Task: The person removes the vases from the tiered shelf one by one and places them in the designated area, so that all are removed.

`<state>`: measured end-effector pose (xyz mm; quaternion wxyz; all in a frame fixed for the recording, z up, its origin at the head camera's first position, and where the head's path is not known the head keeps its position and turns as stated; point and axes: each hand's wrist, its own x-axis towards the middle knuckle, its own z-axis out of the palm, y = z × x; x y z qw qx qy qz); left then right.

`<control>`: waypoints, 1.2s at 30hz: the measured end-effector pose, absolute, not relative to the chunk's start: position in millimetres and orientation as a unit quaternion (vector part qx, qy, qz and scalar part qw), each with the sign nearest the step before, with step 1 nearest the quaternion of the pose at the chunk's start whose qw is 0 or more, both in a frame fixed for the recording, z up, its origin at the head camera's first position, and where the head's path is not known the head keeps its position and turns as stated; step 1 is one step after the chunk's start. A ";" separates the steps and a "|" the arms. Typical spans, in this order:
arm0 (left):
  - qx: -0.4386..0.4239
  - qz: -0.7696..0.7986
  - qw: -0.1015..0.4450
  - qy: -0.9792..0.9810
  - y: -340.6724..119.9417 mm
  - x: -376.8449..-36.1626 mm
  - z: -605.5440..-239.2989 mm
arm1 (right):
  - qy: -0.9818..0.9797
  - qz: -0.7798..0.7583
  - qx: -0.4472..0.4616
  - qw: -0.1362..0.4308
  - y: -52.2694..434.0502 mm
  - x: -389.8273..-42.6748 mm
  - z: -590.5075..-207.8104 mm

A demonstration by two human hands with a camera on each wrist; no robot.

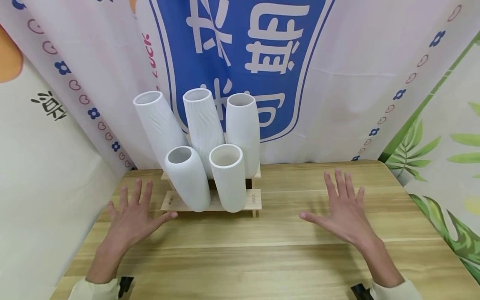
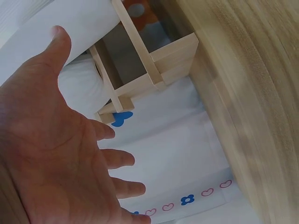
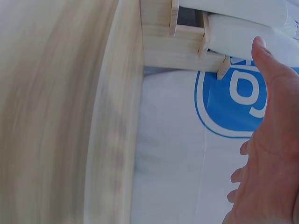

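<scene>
Fingers are spread straight on both hands, nothing being held: the left hand [image 1: 131,218] is laid palm down over the tabletop [image 1: 262,258] with its thumb just beside the front left vase [image 1: 187,177], while the right hand [image 1: 343,212] is held well apart from the rack, out to its right. Five white vases are seen standing on a two-step wooden rack [image 1: 249,200], two on the lower step and three behind, with the front right vase [image 1: 228,177] beside the first. A printed banner [image 1: 337,83] is hung behind the tabletop.
</scene>
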<state>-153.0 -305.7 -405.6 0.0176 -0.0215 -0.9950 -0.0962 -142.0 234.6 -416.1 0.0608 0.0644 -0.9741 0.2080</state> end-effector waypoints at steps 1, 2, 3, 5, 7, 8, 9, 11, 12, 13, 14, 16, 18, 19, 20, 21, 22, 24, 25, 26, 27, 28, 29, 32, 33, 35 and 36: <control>-0.022 -0.098 0.018 -0.995 -305.7 -153.1 -405.7 | -0.973 0.210 0.067 0.061 231.9 -142.3 -415.8; -0.023 -0.099 0.018 -0.995 -305.7 -153.1 -405.8 | -0.973 0.212 0.069 0.061 229.2 -142.7 -415.7; -0.023 -0.101 0.019 -0.994 -305.7 -153.3 -405.9 | -0.973 0.213 0.071 0.061 226.6 -143.1 -415.5; -0.023 -0.104 0.021 -0.994 -305.6 -153.6 -406.3 | -0.972 0.216 0.074 0.062 221.3 -144.3 -415.3; -0.025 -0.109 0.024 -0.993 -305.5 -153.8 -406.6 | -0.971 0.216 0.077 0.064 215.9 -145.6 -415.0; -0.026 -0.113 0.025 -0.993 -305.5 -153.9 -406.9 | -0.971 0.217 0.080 0.065 213.2 -146.4 -414.8; -0.028 -0.116 0.026 -0.992 -305.6 -154.0 -407.1 | -0.970 0.217 0.082 0.066 210.4 -147.1 -414.5; -0.033 -0.125 0.025 -0.991 -305.4 -154.4 -407.4 | -0.969 0.220 0.086 0.067 204.4 -147.8 -413.3; -0.036 -0.131 0.024 -0.990 -305.4 -154.6 -407.7 | -0.969 0.220 0.088 0.068 201.2 -148.0 -412.4; -0.039 -0.137 0.022 -0.990 -305.4 -155.0 -407.9 | -0.968 0.222 0.091 0.068 198.1 -148.2 -411.5; -0.042 -0.141 0.020 -0.989 -305.6 -155.5 -408.2 | -0.968 0.224 0.094 0.068 195.0 -148.3 -410.6; -0.048 -0.153 0.016 -0.987 -306.0 -156.8 -408.7 | -0.965 0.231 0.099 0.070 188.7 -147.8 -407.9; -0.052 -0.165 0.013 -0.985 -306.1 -158.3 -409.4 | -0.963 0.237 0.105 0.075 182.9 -147.6 -405.7; -0.054 -0.171 0.011 -0.984 -306.1 -159.1 -409.6 | -0.961 0.241 0.108 0.076 180.2 -147.5 -404.7; -0.055 -0.177 0.010 -0.983 -306.1 -159.9 -409.9 | -0.960 0.245 0.111 0.078 177.7 -147.4 -404.0; -0.057 -0.184 0.010 -0.981 -306.1 -160.8 -410.3 | -0.958 0.250 0.114 0.081 175.3 -147.0 -402.9; -0.058 -0.191 0.011 -0.980 -306.5 -161.6 -410.7 | -0.957 0.253 0.116 0.084 172.7 -147.1 -402.1; -0.060 -0.205 0.010 -0.977 -307.6 -163.3 -411.7 | -0.954 0.259 0.120 0.088 168.1 -147.6 -401.0; -0.061 -0.211 0.011 -0.976 -308.4 -164.3 -412.2 | -0.953 0.262 0.122 0.088 165.9 -147.9 -400.4; -0.062 -0.217 0.011 -0.974 -309.2 -165.4 -412.7 | -0.952 0.267 0.123 0.089 164.0 -148.0 -399.9; -0.064 -0.223 0.012 -0.973 -310.1 -166.3 -413.2 | -0.950 0.271 0.124 0.089 161.9 -148.2 -399.3; -0.065 -0.231 0.012 -0.971 -310.8 -167.1 -413.5 | -0.949 0.274 0.125 0.089 160.0 -148.6 -398.8; -0.065 -0.238 0.011 -0.969 -311.3 -167.9 -413.7 | -0.948 0.279 0.126 0.089 158.3 -148.8 -398.5; -0.068 -0.264 0.008 -0.962 -312.4 -169.5 -414.0 | -0.944 0.291 0.127 0.090 152.6 -149.3 -396.7; -0.068 -0.275 0.006 -0.959 -312.5 -170.0 -414.1 | -0.943 0.294 0.127 0.091 150.3 -149.6 -396.0; -0.065 -0.298 -0.001 -0.952 -312.7 -170.7 -414.7 | -0.940 0.303 0.126 0.092 145.6 -149.4 -394.5; -0.063 -0.310 -0.005 -0.949 -313.0 -171.0 -415.3 | -0.939 0.306 0.125 0.092 143.0 -149.3 -393.8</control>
